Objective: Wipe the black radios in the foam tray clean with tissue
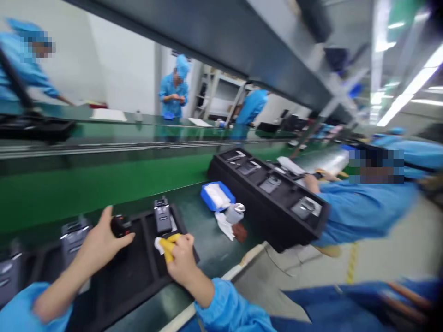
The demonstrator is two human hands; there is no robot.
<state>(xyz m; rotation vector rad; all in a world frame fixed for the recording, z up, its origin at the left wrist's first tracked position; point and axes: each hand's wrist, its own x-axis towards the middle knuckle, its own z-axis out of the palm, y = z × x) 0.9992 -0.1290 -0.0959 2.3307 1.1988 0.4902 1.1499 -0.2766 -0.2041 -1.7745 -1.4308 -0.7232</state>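
Note:
My left hand (98, 237) is closed around a small black device (121, 226) with red marks, held between thumb and fingers over a compartment of the black foam tray (126, 272). My right hand (183, 258) grips a bent yellow object (168, 246) with a white piece at its tip; its exact kind is unclear. Just beyond it, a grey handheld device (162, 216) sits in the tray's right compartment. Another grey device (74, 235) lies partly behind my left wrist, and a third (10, 272) is at the far left.
On the green bench stand a blue bin (218, 196) with white wipes, a metal-topped bottle (235, 213) and a brown cloth (239, 232). A second black tray (266, 198) with several devices slants to the right, beside a co-worker's arm (346, 207). A shelf (207, 37) hangs overhead.

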